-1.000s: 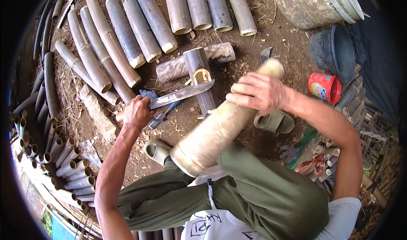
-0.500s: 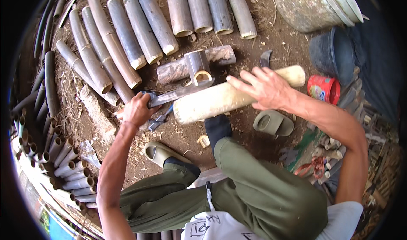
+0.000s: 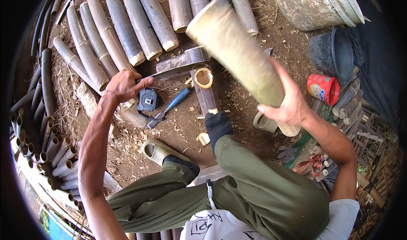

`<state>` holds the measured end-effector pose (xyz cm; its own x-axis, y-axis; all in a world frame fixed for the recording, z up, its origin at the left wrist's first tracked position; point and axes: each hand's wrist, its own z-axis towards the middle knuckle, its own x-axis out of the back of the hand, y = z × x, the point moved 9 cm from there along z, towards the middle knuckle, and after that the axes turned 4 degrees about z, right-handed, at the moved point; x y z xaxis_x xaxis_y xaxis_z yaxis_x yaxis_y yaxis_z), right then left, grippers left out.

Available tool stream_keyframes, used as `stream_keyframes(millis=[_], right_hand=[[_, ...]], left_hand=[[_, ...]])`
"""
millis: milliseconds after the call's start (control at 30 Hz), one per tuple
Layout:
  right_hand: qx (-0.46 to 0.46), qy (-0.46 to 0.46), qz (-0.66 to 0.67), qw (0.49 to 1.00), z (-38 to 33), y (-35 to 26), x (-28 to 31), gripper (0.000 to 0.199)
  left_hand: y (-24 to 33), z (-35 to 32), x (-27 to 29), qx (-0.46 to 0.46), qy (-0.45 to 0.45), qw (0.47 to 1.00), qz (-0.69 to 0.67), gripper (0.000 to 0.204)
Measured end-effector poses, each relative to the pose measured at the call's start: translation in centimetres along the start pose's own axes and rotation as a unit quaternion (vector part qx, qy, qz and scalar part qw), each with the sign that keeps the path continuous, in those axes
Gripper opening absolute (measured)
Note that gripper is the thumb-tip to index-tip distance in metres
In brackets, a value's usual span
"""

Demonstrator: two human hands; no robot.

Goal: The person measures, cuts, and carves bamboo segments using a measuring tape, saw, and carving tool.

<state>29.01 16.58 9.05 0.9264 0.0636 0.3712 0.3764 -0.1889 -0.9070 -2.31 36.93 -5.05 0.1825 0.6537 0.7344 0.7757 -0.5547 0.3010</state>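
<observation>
My left hand (image 3: 124,87) is closed around the handle of a machete (image 3: 178,70). Its blade lies across a dark bamboo tube (image 3: 197,54), just above a pale, open cut end. That tube rests on a short log (image 3: 171,64). In my right hand (image 3: 292,102) is a thick pale wooden club (image 3: 237,49), blurred by motion and tilted with its broad end up and to the left. Another dark bamboo length (image 3: 207,96) runs from below the cut end to my dark-socked foot (image 3: 218,123).
A blue-handled chisel (image 3: 176,101) and a tape measure (image 3: 148,100) lie by my left hand. Bamboo tubes (image 3: 123,28) line the far ground. Buckets (image 3: 324,53) and a red tin (image 3: 320,88) stand at right. Sandals (image 3: 159,150) sit near my feet.
My right hand has moved down and right, swinging the club from nearly level to steeply tilted. The machete has shifted slightly up, and the chisel and tape measure now show more fully.
</observation>
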Motion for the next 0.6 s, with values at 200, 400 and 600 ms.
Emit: stream_keyframes(millis=[200, 400, 600], right_hand=[[0.037, 0.063, -0.009, 0.997, 2.1, -2.3, 1.2, 0.102], [-0.125, -0.123, -0.347, 0.921, 2.6, 4.7, -3.2, 0.105], [0.127, 0.141, -0.193, 0.963, 1.9, -0.8, -1.3, 0.102]], left_hand=[[0.4, -0.6, 0.3, 0.024, 0.026, 0.999, 0.022, 0.076], [0.7, -0.7, -1.1, 0.031, 0.064, 0.995, 0.065, 0.076], [0.1, -0.8, -1.5, 0.030, 0.054, 0.996, 0.067, 0.072]])
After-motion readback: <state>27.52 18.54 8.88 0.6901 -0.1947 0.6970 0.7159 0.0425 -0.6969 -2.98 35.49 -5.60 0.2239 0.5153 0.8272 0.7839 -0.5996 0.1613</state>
